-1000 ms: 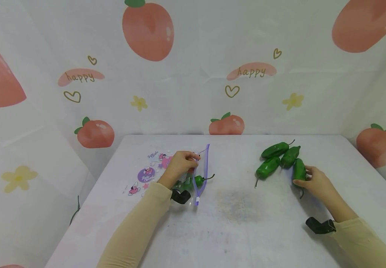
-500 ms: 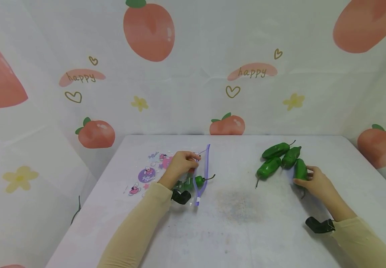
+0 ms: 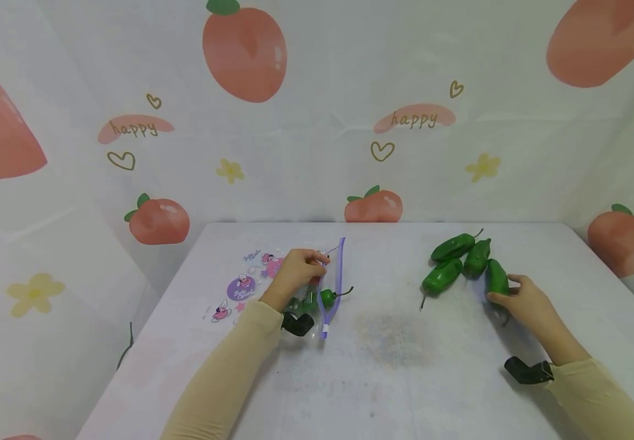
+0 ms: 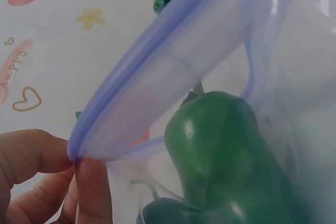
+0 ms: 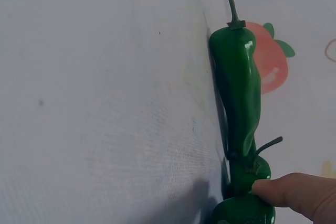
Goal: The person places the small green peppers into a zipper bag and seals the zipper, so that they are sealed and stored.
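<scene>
My left hand (image 3: pixel 297 269) pinches the purple zip edge (image 4: pixel 121 77) of a clear zip bag with pink and purple cartoon prints. The bag's mouth gapes toward the right. Inside lie green peppers (image 4: pixel 215 145), one with its stem poking out past the zip in the head view. On the right side of the table my right hand (image 3: pixel 528 302) grips a green pepper (image 3: pixel 497 278) between thumb and fingers, its stem pointing toward me. Beside it rest three more peppers, one behind (image 3: pixel 453 247), one adjoining (image 3: pixel 477 258) and one to the left (image 3: pixel 441 278).
The white table (image 3: pixel 394 391) has a greyish smudge (image 3: pixel 394 336) between the bag and the peppers. Behind the table hangs a white cloth (image 3: pixel 317 153) printed with peaches, flowers and hearts. Black wrist mounts (image 3: pixel 528 371) sit below both hands.
The right hand and the pepper it grips have shifted slightly to the right, and the pepper has tilted a little. The left hand and the bag stay where they were.
</scene>
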### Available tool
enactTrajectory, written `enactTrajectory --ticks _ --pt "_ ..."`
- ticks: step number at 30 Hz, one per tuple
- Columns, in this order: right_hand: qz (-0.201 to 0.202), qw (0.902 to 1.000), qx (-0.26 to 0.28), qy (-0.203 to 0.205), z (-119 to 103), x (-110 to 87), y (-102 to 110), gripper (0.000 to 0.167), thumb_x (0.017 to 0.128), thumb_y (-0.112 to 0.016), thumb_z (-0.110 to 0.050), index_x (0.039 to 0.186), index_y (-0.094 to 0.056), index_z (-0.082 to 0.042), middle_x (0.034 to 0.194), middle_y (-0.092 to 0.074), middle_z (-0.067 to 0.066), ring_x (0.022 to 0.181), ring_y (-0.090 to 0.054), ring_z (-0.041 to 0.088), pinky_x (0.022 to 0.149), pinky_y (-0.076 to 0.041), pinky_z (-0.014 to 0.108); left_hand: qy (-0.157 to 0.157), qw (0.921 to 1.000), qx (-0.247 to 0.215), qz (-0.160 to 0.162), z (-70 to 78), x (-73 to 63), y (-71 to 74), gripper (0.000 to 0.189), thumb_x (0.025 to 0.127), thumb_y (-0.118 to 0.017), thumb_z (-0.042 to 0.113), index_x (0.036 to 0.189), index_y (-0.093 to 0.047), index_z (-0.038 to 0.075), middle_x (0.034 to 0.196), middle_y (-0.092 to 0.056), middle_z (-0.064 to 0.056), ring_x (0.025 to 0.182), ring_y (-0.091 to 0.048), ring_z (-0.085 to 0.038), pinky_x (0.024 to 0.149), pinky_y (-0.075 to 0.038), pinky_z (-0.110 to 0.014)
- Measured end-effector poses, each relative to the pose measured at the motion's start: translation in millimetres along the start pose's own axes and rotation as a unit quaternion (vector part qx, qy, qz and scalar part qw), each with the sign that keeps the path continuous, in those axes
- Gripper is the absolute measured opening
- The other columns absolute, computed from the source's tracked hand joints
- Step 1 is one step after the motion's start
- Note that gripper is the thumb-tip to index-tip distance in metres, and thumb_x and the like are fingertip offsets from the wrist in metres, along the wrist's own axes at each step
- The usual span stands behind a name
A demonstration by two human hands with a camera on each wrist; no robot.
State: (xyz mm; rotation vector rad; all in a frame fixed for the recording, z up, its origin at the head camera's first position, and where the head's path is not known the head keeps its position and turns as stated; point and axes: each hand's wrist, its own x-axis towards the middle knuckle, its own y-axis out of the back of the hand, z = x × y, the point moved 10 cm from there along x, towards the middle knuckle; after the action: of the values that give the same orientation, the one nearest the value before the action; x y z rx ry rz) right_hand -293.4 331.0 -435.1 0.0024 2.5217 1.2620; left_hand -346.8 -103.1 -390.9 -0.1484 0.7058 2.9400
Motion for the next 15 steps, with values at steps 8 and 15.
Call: enactTrajectory --ticks 8,15 --pt "0.01 0.9998 -0.013 0.006 2 -0.8 5 0.084 0.094 -0.058 -0.034 0.142 -0.017 0.02 0.134 -0.031 0.046 0.114 -0.047 0.053 0.089 -0.048 0.059 0.003 1.0 -0.001 -0.002 -0.3 1.6 -0.6 0.024 0.083 -0.067 0.001 0.107 -0.071 -0.001 0.076 -0.062 -0.004 0.061 -0.056 -0.012 0.061 -0.055 -0.023" --pt "0.038 0.9983 -0.028 0.034 1 -1.2 16 0.072 0.094 -0.057 -0.029 0.136 -0.029 0.021 0.129 -0.037 0.046 0.095 -0.058 0.042 0.067 -0.053 0.04 0.002 1.0 0.004 -0.002 -1.9 3.1 -1.0 0.024 0.083 -0.067 0.001 0.107 -0.071 -0.001 0.076 -0.062 -0.005 0.061 -0.056 -0.012 0.061 -0.055 -0.023"
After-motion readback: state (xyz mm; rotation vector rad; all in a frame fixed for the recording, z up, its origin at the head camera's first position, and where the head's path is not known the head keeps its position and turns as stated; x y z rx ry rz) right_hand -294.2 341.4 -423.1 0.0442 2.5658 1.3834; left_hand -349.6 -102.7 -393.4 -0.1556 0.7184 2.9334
